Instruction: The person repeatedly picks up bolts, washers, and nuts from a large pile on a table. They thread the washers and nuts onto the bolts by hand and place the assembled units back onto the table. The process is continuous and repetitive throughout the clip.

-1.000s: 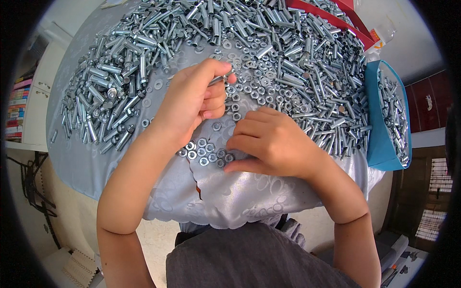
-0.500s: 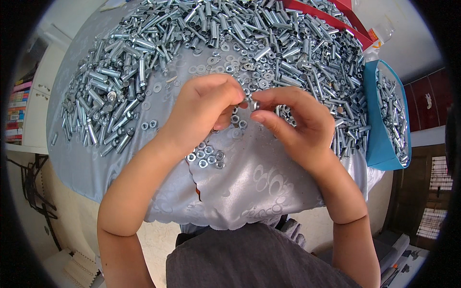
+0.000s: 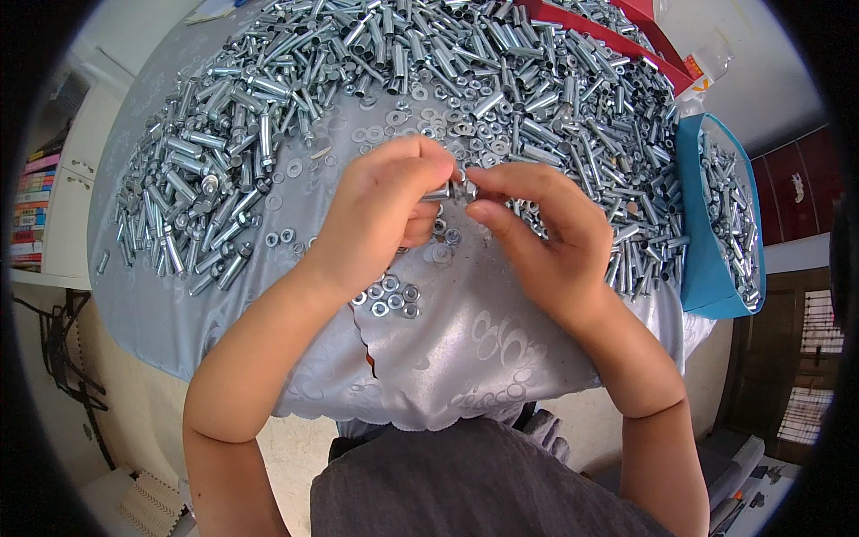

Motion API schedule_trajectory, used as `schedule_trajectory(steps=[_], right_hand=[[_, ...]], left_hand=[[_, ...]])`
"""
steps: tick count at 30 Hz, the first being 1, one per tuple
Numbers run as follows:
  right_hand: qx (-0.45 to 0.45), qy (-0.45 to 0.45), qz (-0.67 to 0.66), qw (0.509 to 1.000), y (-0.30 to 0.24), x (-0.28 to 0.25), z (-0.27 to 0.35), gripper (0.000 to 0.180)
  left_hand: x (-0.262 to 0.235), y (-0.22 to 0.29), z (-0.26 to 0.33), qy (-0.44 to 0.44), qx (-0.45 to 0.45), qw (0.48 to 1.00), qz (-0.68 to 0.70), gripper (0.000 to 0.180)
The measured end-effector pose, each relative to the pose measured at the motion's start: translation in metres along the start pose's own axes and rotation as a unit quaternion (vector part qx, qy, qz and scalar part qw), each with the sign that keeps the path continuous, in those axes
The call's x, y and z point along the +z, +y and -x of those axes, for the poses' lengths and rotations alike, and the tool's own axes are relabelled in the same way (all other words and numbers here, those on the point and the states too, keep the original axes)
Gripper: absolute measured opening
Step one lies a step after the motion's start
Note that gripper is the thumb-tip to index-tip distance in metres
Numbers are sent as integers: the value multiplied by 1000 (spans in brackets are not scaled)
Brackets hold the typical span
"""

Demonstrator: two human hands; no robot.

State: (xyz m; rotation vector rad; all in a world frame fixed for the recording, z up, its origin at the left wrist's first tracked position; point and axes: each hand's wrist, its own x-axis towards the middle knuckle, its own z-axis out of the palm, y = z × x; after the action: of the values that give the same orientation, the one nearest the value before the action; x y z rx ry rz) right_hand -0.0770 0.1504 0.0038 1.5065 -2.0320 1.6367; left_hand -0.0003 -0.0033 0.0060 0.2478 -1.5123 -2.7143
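Both hands meet over the desk, working one small bolt.

Nearest, loose nuts (image 3: pixel 390 297) lie within reach on the grey cloth (image 3: pixel 465 358). Above them the left hand (image 3: pixel 380 219) and right hand (image 3: pixel 537 237) pinch the bolt (image 3: pixel 455 190) between fingertips, raised for fitting; earlier the right hand lay flat. Beyond, the bolt heap (image 3: pixel 376 80) and blue bin (image 3: pixel 716 224).

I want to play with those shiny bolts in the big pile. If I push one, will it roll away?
Probably, a little: the bolts look round and smooth, so one could roll, though neighbours in the heap would likely stop it. Being solid metal, they are probably stiff and heavy for their size.
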Motion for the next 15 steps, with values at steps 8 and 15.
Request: schedule_trajectory(steps=[8, 15], right_hand=[[-1, 14, -35, 999, -7, 4, 4, 18], [140, -25, -94, 985, -16, 3, 6, 16]], left_hand=[[14, 3, 4, 68, 47, 995, -53, 24], [16, -1, 8, 57, 108, 987, -107, 22]])
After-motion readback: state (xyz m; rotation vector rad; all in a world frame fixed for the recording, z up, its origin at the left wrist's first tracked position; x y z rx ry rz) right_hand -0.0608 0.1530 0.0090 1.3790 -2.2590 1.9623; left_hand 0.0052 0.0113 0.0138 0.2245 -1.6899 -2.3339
